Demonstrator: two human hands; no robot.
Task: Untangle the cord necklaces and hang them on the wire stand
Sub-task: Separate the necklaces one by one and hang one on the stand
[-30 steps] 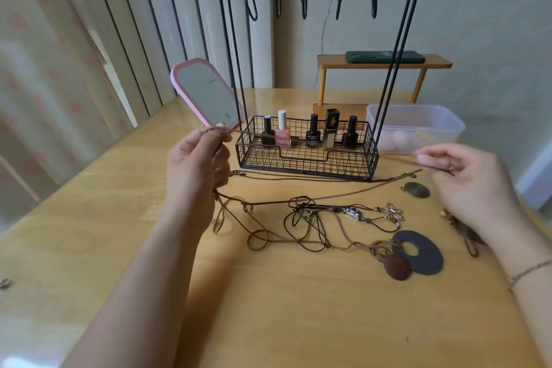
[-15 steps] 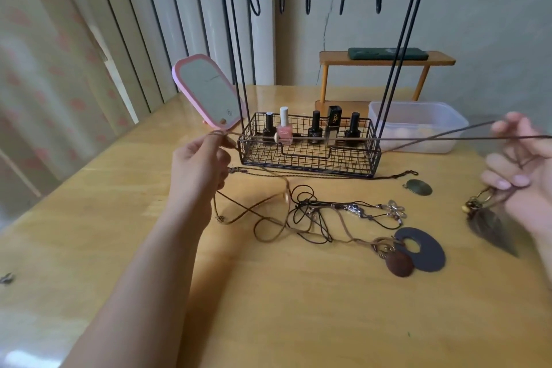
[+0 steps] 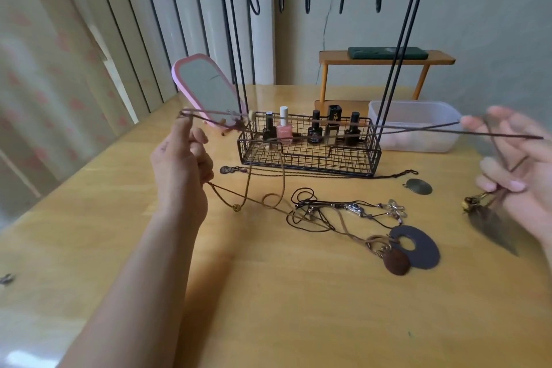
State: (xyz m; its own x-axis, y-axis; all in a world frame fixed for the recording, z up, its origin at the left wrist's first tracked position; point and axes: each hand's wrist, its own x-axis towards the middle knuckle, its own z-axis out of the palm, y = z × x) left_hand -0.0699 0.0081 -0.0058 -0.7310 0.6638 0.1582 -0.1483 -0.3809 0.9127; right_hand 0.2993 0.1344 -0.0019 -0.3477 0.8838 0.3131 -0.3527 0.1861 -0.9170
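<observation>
A brown cord necklace [image 3: 418, 128] is stretched taut in the air between my hands, in front of the black wire stand [image 3: 307, 155]. My left hand [image 3: 182, 164] pinches its left end up by the pink mirror. My right hand [image 3: 516, 167], blurred at the right edge, holds the other end, and a dark leaf pendant [image 3: 493, 221] dangles under it. The stand's top bar carries several bare hooks [image 3: 307, 0]. A tangle of other cords [image 3: 322, 212] lies on the table, with a brown disc pendant [image 3: 395, 261] and a grey ring pendant [image 3: 418, 246].
The stand's basket holds several nail polish bottles [image 3: 283, 128]. A pink mirror [image 3: 206, 89] leans at its left. A clear plastic tub [image 3: 415, 125] and a small wooden shelf [image 3: 385, 58] stand behind on the right. A round metal pendant [image 3: 419, 187] lies near the basket.
My left hand has lifted and drawn its end of the cord further left and up. The right hand stays out at the right edge, so the cord stays taut above the table.
</observation>
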